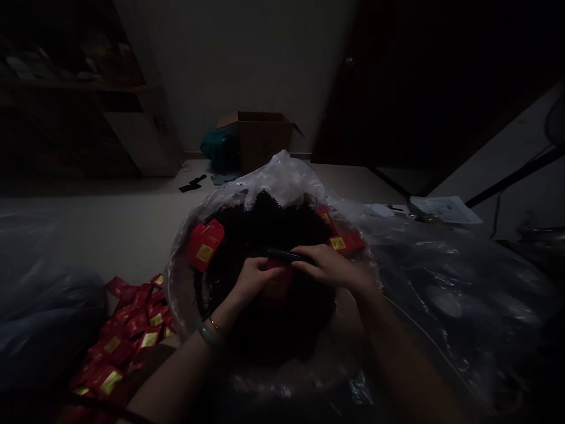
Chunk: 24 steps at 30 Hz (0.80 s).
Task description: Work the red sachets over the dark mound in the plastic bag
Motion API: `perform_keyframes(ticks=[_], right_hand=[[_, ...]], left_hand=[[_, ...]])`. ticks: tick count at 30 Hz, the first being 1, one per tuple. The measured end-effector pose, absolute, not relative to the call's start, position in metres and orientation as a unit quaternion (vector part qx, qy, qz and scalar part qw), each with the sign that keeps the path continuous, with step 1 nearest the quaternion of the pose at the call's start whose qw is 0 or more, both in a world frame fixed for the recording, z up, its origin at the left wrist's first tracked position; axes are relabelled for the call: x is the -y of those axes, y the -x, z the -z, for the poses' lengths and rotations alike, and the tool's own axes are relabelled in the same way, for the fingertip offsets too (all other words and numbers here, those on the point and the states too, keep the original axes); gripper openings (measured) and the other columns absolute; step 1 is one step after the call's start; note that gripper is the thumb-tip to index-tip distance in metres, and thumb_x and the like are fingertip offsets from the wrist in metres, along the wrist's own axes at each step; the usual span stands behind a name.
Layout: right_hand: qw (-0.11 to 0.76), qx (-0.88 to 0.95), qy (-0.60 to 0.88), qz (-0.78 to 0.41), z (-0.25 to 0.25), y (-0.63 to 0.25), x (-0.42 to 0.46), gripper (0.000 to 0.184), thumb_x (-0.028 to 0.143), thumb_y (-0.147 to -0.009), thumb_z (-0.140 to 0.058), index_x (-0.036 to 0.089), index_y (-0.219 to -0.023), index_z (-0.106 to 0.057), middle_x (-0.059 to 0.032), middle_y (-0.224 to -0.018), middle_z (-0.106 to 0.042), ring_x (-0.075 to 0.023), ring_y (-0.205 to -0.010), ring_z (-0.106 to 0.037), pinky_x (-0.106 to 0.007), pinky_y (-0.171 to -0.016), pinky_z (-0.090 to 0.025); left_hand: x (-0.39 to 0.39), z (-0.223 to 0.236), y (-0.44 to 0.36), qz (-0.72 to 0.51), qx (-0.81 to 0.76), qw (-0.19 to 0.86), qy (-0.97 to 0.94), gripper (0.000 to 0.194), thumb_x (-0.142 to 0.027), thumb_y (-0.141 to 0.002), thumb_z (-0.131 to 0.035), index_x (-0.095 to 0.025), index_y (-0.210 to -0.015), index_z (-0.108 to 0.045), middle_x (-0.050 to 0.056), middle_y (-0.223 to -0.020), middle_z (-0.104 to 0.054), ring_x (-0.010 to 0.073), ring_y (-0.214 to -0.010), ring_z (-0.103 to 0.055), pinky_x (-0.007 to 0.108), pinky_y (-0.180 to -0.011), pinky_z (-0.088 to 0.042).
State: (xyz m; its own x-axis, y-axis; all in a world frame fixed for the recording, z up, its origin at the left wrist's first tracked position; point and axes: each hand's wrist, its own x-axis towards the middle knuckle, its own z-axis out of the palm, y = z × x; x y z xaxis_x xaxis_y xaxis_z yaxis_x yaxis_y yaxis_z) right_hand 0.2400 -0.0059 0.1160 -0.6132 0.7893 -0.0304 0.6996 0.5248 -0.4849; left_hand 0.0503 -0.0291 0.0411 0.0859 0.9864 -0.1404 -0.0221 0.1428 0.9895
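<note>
1. Above the middle of the lined tub (176,265), right hand (326,265): thumb and fingers clamped on dark bar (285,255). Left hand (253,280): thumb and fingers pinched together on red packet (278,285), close to bar's left end.
2. Bar: over tub's middle, long axis side to side across it, right end slightly nearer the wearer. Packet: just under bar, hangs toward tub's near side; lower end too dark to read.
3. Tub's inside: black loose fill (265,221), heaped highest at far side. Clear plastic liner (282,171) bunched over far rim.
4. Tub's left edge: red-and-gold packet (205,244), tilted. Tub's right edge: more red packets (346,241).
5. Left of tub: packet pile (136,318), gold patches showing. Right of tub: clear plastic sheeting (450,300), white sheet (445,209) past it.
6. Around tub: pale, glossy floor (128,229). Beyond tub: open cardboard box (265,141), teal bag (220,150) beside it, plain wall (247,59) behind. Far left of tub, cabinet (132,138); far right, dark door (419,88). Room dim.
</note>
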Motion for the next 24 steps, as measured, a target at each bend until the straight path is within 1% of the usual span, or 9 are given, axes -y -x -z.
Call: perform_keyframes(ticks=[4, 8, 14, 17, 20, 22, 24], right_hand=[[0.094, 0.867, 0.429, -0.235, -0.1179, -0.2405, 0.0075, 0.036, 0.035, -0.085, -0.057, 0.019, -0.116, -0.062, -0.0091, -0.109, -0.070, -0.0238, -0.095, -0.066, -0.032, -0.081, -0.049], [0.090, 0.869, 0.432, -0.224, -0.1203, -0.2382, 0.0087, 0.031, 0.032, -0.086, -0.056, 0.019, -0.112, -0.064, -0.0082, -0.105, -0.071, -0.0226, -0.093, -0.067, -0.030, -0.078, -0.049], [0.080, 0.879, 0.422, -0.205, -0.1213, -0.2366, 0.0095, 0.029, 0.029, -0.087, -0.054, 0.020, -0.113, -0.064, -0.0072, -0.108, -0.071, -0.0225, -0.096, -0.066, -0.030, -0.080, -0.048], [0.093, 0.876, 0.421, -0.217, -0.1200, -0.2386, 0.0088, 0.031, 0.031, -0.087, -0.054, 0.020, -0.114, -0.064, -0.0076, -0.109, -0.070, -0.0232, -0.096, -0.066, -0.031, -0.080, -0.049], [0.128, 0.871, 0.419, -0.224, -0.1183, -0.2404, 0.0074, 0.034, 0.034, -0.086, -0.056, 0.021, -0.116, -0.063, -0.0073, -0.110, -0.070, -0.0237, -0.096, -0.066, -0.033, -0.081, -0.049], [0.133, 0.872, 0.416, -0.221, -0.1177, -0.2403, 0.0069, 0.031, 0.033, -0.086, -0.056, 0.022, -0.114, -0.064, -0.0065, -0.108, -0.071, -0.0232, -0.095, -0.067, -0.032, -0.081, -0.049], [0.121, 0.875, 0.416, -0.216, -0.1175, -0.2395, 0.0072, 0.028, 0.030, -0.087, -0.055, 0.022, -0.111, -0.066, -0.0060, -0.105, -0.072, -0.0227, -0.094, -0.067, -0.031, -0.080, -0.049]], left_hand=[[0.0285, -0.0382, -0.0507, -0.458, -0.497, 0.548, -0.492, 0.034, -0.040, -0.054, -0.080, -0.012, -0.072, -0.075, 0.004, -0.066, -0.072, 0.0215, -0.066, -0.065, 0.029, -0.061, -0.051], [0.0285, -0.0376, -0.0501, -0.448, -0.502, 0.540, -0.505, 0.033, -0.040, -0.053, -0.079, -0.012, -0.069, -0.074, 0.004, -0.063, -0.071, 0.0207, -0.063, -0.065, 0.028, -0.058, -0.050], [0.0287, -0.0390, -0.0500, -0.451, -0.501, 0.537, -0.507, 0.033, -0.040, -0.053, -0.079, -0.011, -0.068, -0.074, 0.004, -0.063, -0.071, 0.0194, -0.062, -0.064, 0.026, -0.057, -0.049], [0.0291, -0.0412, -0.0509, -0.456, -0.501, 0.541, -0.499, 0.030, -0.038, -0.053, -0.079, -0.012, -0.067, -0.074, 0.004, -0.063, -0.071, 0.0186, -0.060, -0.062, 0.026, -0.055, -0.048], [0.0299, -0.0434, -0.0512, -0.450, -0.508, 0.545, -0.493, 0.028, -0.037, -0.052, -0.078, -0.011, -0.064, -0.073, 0.003, -0.060, -0.069, 0.0168, -0.056, -0.060, 0.024, -0.053, -0.046], [0.0302, -0.0441, -0.0509, -0.445, -0.509, 0.548, -0.492, 0.028, -0.036, -0.052, -0.078, -0.011, -0.064, -0.073, 0.002, -0.059, -0.068, 0.0159, -0.054, -0.059, 0.024, -0.052, -0.044], [0.0301, -0.0442, -0.0503, -0.441, -0.510, 0.551, -0.492, 0.028, -0.036, -0.053, -0.077, -0.011, -0.065, -0.074, 0.002, -0.059, -0.068, 0.0156, -0.054, -0.059, 0.023, -0.052, -0.044]])
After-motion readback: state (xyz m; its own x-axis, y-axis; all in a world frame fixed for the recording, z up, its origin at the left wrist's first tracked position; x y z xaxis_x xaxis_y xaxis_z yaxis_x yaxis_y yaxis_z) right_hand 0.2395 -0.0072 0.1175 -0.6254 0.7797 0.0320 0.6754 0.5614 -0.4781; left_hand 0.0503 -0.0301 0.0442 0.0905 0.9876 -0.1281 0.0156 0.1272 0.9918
